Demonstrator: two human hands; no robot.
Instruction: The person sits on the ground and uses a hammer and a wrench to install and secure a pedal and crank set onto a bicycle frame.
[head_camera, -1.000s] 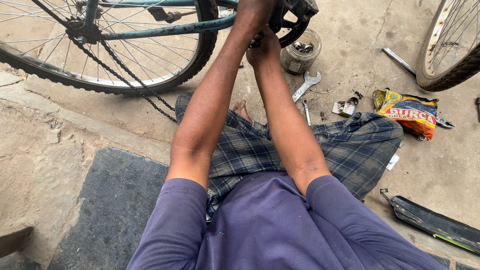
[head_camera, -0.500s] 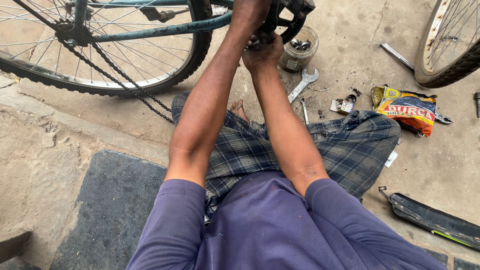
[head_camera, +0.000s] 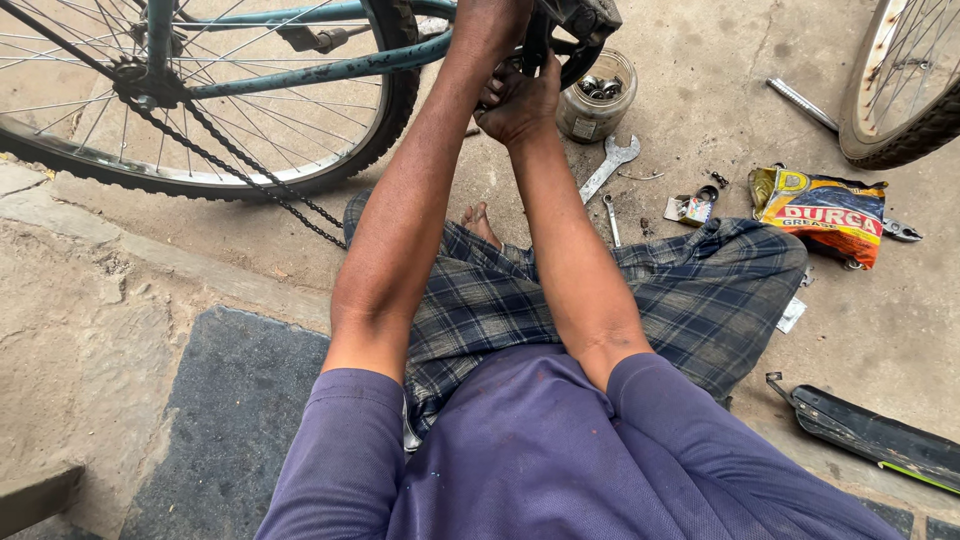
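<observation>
Floor: dusty grey concrete.
Crank: black, greasy.
Hands: right hand gripping it; left hand cannot tell.
Spanners: two.

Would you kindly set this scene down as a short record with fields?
Setting: a person sits on a concrete floor beside a teal bicycle frame.
Left hand: at the crank area by the top edge; grip partly cut off.
Right hand: closed around a dark part just below the crank.
Chain: hangs slack from the rear sprocket.
Near the hands: glass jar of small metal parts, open-ended spanner.
Further right: yellow pouch, second wheel.
</observation>
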